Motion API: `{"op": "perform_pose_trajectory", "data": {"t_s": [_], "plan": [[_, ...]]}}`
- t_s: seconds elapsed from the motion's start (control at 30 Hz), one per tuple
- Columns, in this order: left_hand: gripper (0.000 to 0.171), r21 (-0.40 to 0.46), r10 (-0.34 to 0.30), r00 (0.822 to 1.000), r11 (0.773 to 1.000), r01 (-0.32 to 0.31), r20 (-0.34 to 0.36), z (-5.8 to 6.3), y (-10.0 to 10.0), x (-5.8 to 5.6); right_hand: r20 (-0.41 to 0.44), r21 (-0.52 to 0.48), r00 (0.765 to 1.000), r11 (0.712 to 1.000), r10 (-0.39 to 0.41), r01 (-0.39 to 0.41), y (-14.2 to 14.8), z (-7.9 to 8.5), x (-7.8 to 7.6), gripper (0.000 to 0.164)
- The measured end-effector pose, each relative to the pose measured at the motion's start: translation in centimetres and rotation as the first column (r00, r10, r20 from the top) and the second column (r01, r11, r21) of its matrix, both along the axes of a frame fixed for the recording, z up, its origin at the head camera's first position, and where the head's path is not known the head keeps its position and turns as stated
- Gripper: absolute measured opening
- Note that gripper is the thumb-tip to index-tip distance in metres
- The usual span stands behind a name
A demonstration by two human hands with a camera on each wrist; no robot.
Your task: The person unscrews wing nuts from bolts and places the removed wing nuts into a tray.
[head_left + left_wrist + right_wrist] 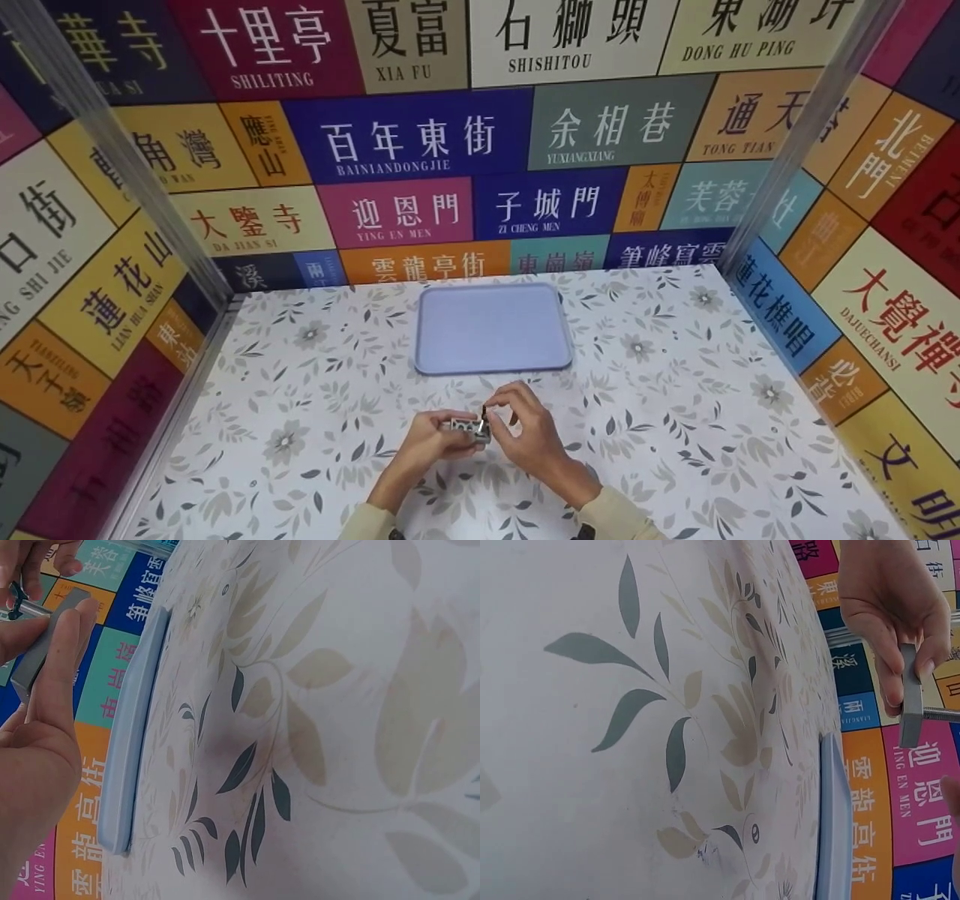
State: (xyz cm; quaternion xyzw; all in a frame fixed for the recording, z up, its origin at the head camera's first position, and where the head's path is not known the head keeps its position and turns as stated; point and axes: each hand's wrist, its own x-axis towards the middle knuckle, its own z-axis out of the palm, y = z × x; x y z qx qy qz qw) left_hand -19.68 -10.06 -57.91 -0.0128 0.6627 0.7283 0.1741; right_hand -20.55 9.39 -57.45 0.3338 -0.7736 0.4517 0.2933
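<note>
A small grey metal block [469, 429] with round openings in its side is gripped by my left hand [437, 435], between fingers and thumb. In the left wrist view the block [46, 645] stands tilted between the fingers. A bolt with a black winged head [16, 600] and a silver shaft sticks out of the block. Threads show on the bolt [939, 714] in the right wrist view, where its head is out of frame. My right hand [531, 431] pinches the black head with its index finger and thumb tips; its other fingers are curled loosely above.
Beyond the hands, a shallow lavender tray [493, 330] lies on the table [360, 360], which has a leaf-and-flower cover. Walls of coloured signs [409, 135] stand at the back and both sides.
</note>
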Motion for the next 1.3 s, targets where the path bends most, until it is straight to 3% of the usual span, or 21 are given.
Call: {"op": "perform_pose_trajectory", "data": {"t_s": [0.17, 0.33, 0.9, 1.3], "plan": [[0.046, -0.01, 0.001, 1.0, 1.0, 0.0, 0.011, -0.01, -0.03, 0.06, 0.045, 0.06, 0.999, 0.998, -0.024, 0.021, 0.15, -0.09, 0.2, 0.025], [0.045, -0.015, 0.006, 1.0, 1.0, -0.006, 0.017, 0.14, 0.08, 0.02, 0.029, 0.086, 0.999, 0.996, -0.022, 0.02, 0.19, -0.26, 0.16, 0.025], [0.044, 0.009, 0.0, 1.0, 1.0, 0.0, -0.006, 0.17, -0.13, 0.15, -0.085, 0.018, 0.996, 0.999, 0.041, -0.04, -0.43, -0.03, -0.35, 0.023], [0.044, -0.011, 0.012, 1.0, 1.0, -0.012, -0.001, 0.36, -0.13, 0.06, -0.023, -0.019, 1.0, 1.0, 0.004, -0.004, -0.52, -0.34, -0.11, 0.017]]}}
